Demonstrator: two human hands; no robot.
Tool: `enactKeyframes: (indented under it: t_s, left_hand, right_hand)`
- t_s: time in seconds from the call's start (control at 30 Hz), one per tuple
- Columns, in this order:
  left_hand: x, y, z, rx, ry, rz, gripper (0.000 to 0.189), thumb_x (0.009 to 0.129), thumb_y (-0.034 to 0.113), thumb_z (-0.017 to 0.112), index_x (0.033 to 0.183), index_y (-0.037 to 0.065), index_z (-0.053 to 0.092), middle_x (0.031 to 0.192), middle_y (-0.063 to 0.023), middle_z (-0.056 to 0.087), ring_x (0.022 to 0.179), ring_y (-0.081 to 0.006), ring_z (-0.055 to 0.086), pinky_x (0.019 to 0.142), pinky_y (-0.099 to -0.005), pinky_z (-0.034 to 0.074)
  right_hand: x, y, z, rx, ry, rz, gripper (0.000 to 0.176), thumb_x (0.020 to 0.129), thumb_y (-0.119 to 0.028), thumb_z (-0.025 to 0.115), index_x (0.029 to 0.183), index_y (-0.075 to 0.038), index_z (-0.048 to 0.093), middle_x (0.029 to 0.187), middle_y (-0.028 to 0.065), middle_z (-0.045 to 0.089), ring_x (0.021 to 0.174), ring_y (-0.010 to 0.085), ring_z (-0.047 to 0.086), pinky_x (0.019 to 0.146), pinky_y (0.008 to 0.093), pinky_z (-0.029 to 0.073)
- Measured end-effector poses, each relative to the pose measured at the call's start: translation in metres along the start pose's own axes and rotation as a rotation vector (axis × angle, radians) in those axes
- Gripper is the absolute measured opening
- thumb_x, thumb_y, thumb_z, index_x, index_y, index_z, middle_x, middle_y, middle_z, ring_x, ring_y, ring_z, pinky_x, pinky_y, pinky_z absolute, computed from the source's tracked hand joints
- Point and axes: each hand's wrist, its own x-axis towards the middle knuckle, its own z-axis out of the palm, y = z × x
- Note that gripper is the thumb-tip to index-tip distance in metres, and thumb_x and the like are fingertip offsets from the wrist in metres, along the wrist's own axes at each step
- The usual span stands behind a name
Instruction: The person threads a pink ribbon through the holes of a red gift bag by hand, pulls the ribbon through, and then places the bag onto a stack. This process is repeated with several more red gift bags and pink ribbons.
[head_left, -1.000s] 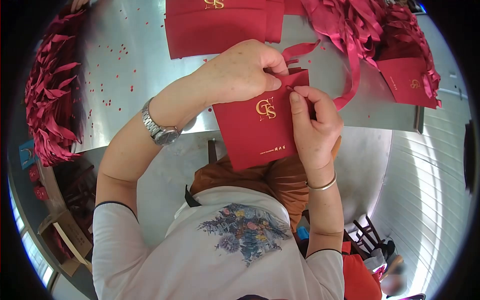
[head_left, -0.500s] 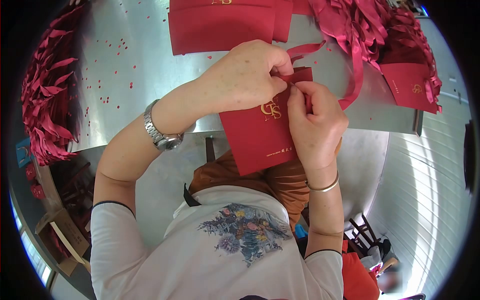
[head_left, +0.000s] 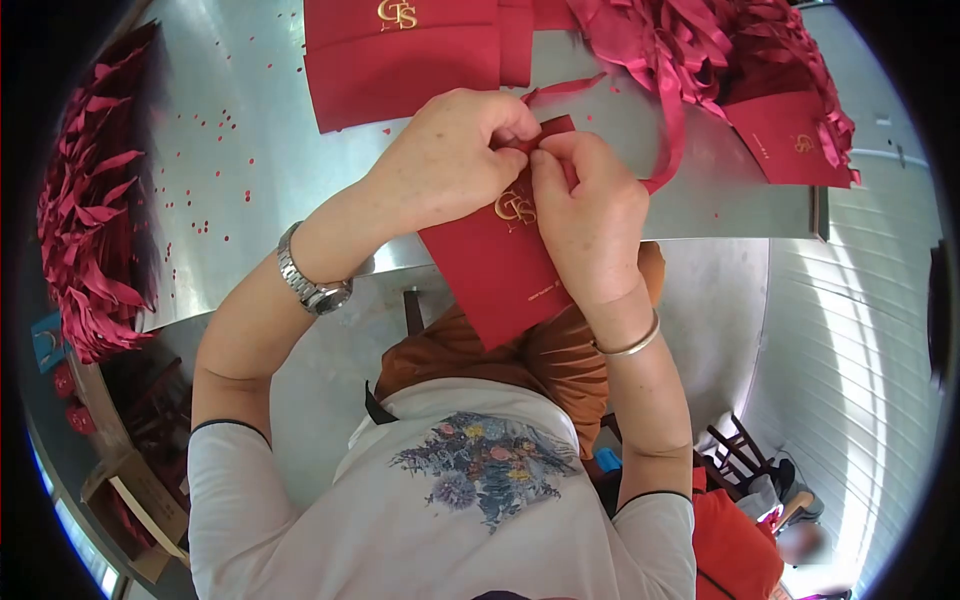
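A flat red paper bag (head_left: pixel 492 270) with a gold monogram and small print hangs tilted between my hands, just over the table's near edge. My left hand (head_left: pixel 450 155), with a watch on the wrist, is closed in a pinch at the bag's top edge. Closed on the upper right edge is my right hand (head_left: pixel 595 215), thumb and forefinger close to the left fingertips. A red ribbon (head_left: pixel 570 88) runs near the left fingers, and another stretch of ribbon (head_left: pixel 668 140) passes behind my right hand. Whether the fingertips also grip ribbon is hidden.
Stacked red bags (head_left: pixel 400 80) lie ahead of me on the metal table (head_left: pixel 270 170). A heap of red ribbons (head_left: pixel 655 45) is at back right, beside ribboned bags (head_left: pixel 785 135). More ribbons (head_left: pixel 95 220) line the left side. Small red paper dots are scattered about.
Both hands and the bag have shifted slightly left in view, as have the table and piles. The fingers keep their pinch at the bag's top.
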Motion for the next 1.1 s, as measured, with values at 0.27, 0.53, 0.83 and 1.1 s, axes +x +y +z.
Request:
enactKeyframes:
  t_s: [0.27, 0.53, 0.83, 1.1]
  left_hand:
    - [-0.002, 0.004, -0.007, -0.096, -0.040, 0.063, 0.015, 0.084, -0.003, 0.061, 0.098, -0.003, 0.066, 0.089, -0.0062, 0.068, 0.082, -0.0112, 0.063, 0.075, -0.0252, 0.051]
    - [0.018, 0.002, -0.015, 0.072, -0.237, 0.106, 0.016, 0.085, 0.006, 0.061, 0.098, 0.003, 0.069, 0.086, -0.0123, 0.069, 0.077, -0.0218, 0.066, 0.073, -0.0312, 0.051]
    - [0.013, -0.008, -0.012, 0.309, 0.036, 0.269, 0.007, 0.080, 0.003, 0.059, 0.085, 0.002, 0.063, 0.081, -0.0156, 0.065, 0.080, -0.0349, 0.063, 0.072, -0.0403, 0.050]
    - [-0.005, -0.011, -0.045, 0.464, 0.234, 0.178, 0.006, 0.084, 0.006, 0.056, 0.086, 0.002, 0.061, 0.085, -0.0163, 0.063, 0.080, -0.0355, 0.061, 0.070, -0.0418, 0.048]
  right_hand:
    - [0.009, 0.005, -0.021, -0.022, -0.272, -0.132, 0.028, 0.083, -0.011, 0.067, 0.104, -0.004, 0.050, 0.078, 0.0151, 0.066, 0.071, 0.0354, 0.065, 0.061, 0.0432, 0.052]
    - [-0.002, 0.014, -0.013, 0.140, -0.201, -0.038, 0.032, 0.078, -0.010, 0.075, 0.101, -0.005, 0.054, 0.079, 0.0101, 0.067, 0.070, 0.0268, 0.066, 0.065, 0.0354, 0.052]
    - [-0.009, 0.016, -0.015, 0.005, -0.176, -0.069, 0.053, 0.076, -0.017, 0.078, 0.123, -0.007, 0.055, 0.082, 0.0096, 0.067, 0.071, 0.0251, 0.065, 0.065, 0.0345, 0.052]
    - [-0.010, 0.019, -0.011, -0.084, -0.066, -0.256, 0.050, 0.073, -0.023, 0.079, 0.116, -0.006, 0.060, 0.088, 0.0102, 0.067, 0.070, 0.0245, 0.064, 0.063, 0.0357, 0.051]
